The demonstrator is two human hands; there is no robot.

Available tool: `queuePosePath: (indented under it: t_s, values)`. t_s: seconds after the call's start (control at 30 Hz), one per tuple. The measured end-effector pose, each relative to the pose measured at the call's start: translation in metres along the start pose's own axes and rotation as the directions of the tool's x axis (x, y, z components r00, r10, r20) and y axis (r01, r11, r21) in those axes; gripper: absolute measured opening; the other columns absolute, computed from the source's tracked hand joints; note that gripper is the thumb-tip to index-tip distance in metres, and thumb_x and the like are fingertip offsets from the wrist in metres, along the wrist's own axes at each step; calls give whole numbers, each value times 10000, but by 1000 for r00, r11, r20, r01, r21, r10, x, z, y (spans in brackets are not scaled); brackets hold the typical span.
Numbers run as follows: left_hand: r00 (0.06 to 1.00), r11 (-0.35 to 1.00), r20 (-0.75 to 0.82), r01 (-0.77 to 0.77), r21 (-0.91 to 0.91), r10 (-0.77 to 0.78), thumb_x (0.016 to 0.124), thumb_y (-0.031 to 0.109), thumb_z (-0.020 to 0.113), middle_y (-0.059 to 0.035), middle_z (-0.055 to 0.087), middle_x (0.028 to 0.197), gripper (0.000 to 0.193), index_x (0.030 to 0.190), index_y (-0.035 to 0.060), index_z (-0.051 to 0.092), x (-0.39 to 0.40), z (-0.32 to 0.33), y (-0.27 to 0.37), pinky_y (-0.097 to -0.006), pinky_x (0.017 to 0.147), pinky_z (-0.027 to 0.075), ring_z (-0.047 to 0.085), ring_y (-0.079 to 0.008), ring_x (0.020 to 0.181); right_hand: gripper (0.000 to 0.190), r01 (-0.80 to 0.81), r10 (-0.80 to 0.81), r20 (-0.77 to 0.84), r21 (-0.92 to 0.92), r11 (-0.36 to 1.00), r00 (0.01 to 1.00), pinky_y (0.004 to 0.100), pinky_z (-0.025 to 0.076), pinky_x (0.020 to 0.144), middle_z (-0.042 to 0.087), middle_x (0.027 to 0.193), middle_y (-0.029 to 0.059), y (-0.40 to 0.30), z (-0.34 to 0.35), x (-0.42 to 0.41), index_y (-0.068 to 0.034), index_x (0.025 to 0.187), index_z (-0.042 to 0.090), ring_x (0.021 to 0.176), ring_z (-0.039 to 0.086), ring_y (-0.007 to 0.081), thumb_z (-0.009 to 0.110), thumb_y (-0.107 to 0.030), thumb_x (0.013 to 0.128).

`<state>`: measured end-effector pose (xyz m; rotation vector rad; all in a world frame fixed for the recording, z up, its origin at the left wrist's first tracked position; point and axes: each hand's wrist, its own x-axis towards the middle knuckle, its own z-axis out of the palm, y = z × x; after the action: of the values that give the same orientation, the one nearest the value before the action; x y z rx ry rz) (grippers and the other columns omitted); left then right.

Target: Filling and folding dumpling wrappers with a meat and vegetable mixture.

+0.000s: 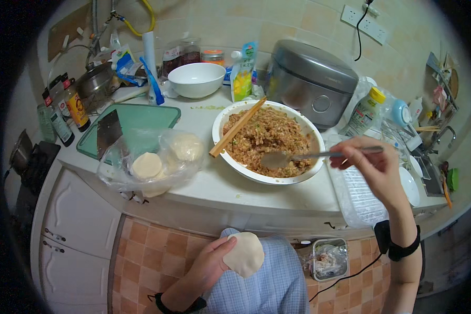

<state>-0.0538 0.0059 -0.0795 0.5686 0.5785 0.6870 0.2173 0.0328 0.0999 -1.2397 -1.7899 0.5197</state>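
My left hand [212,253] holds a flat round dough wrapper [244,254] by its edge, thumb on top, low in front of the counter. A metal spoon [276,159] is gripped by its handle in my right hand [371,165]; its bowl rests over a minced filling [274,125]. That filling fills much of a large white bowl [259,179], and wooden chopsticks [239,127] lie across the bowl's left rim. To the left sits a clear plastic bag [117,172] with stacked dough wrappers [147,165], some showing at its opening.
A green cutting board [149,114] with a cleaver [109,131] lies behind the bag. Behind the filling stand a white bowl [196,80] and a grey rice cooker [314,78]. A ridged plastic tray [359,192] is under my right forearm. Below, a waste bin [329,259] stands on the tiled floor.
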Motion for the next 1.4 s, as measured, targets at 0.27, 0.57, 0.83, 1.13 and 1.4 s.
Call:
queuePosePath:
  t_s: [0.27, 0.57, 0.83, 1.13, 1.4]
  values:
    - [999, 999, 14, 43, 8, -43, 923, 220, 408, -119, 547, 1098, 367, 1164, -53, 450, 2, 10, 1, -323, 846, 440, 547, -193, 993, 140, 207, -153, 209, -271, 940, 966, 277, 513, 615, 630, 800, 138, 30, 14, 16, 12, 899, 627, 695, 632, 198, 577, -79, 806]
    - [999, 997, -35, 3, -71, -6, 922, 215, 405, -141, 538, 1105, 376, 1170, -67, 423, 4, 0, -3, -340, 858, 439, 538, -216, 1010, 154, 247, -233, 81, -281, 927, 969, 259, 513, 600, 636, 820, 123, 25, 9, 32, 17, 898, 622, 713, 631, 158, 568, -108, 827]
    - [995, 995, 95, 39, -95, -30, 929, 219, 373, -186, 543, 1086, 385, 1163, -85, 403, 6, 4, 3, -398, 785, 482, 572, -282, 948, 113, 79, -49, 155, -197, 977, 987, 250, 493, 633, 622, 748, 83, -6, -28, -4, 26, 871, 626, 684, 607, 142, 555, -47, 822]
    - [1000, 1000, 14, 2, -28, -2, 937, 249, 363, -150, 525, 1127, 408, 1196, -65, 395, 1, 12, 2, -350, 864, 443, 543, -225, 1015, 104, 176, -128, 154, -353, 919, 980, 268, 508, 650, 632, 793, 126, 25, -16, 11, 38, 862, 607, 729, 634, 195, 546, 13, 780]
    - [995, 997, 79, 61, -53, -57, 935, 226, 372, -147, 521, 1131, 388, 1186, -69, 406, 8, 5, -3, -352, 876, 432, 531, -224, 1029, 153, 89, -70, 77, -282, 955, 995, 251, 511, 654, 645, 770, 125, 37, -12, 37, 52, 895, 608, 730, 640, 155, 536, -70, 835]
